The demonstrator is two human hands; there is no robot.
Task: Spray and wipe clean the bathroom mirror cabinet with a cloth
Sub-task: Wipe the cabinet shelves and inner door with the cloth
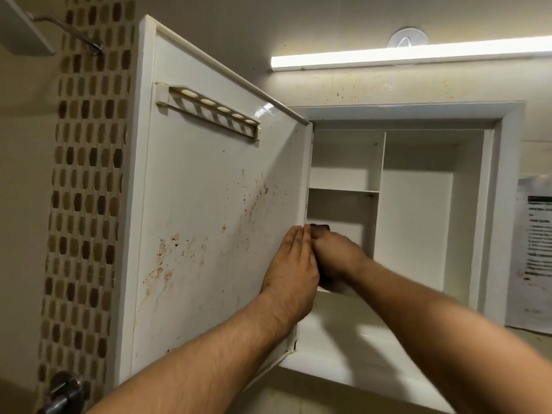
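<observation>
Left hand: your left hand lies flat, fingers straight and together, pressed on the inner face of the white mirror cabinet door close to its hinge edge. It holds nothing.
Right hand: your right hand is just beside the left, touching it at the fingers. It is bunched round a dark cloth.
Cloth: dark fabric shows above the right fingertips and below the palm. The rest is hidden by the hand, and its exact colour cannot be told.
Cloth contact: the cloth sits at the hinge side, where the door meets the white recessed cabinet body. Whether it touches door or frame cannot be told.
Door: it is swung open to the left of both hands. Brown streaks and rusty stains spread left of and above your left hand.
Rack: a cream slotted holder with oval holes is fixed high on the door, well above the grip.
Cabinet interior: a white shelf sits just above the right hand. A taller compartment lies to its right.
Surroundings: a lit white tube lamp is mounted on the wall far above the hands. A strip of brown and beige mosaic tiles runs beyond the door to the left. A printed paper sheet hangs far right of the grip.
</observation>
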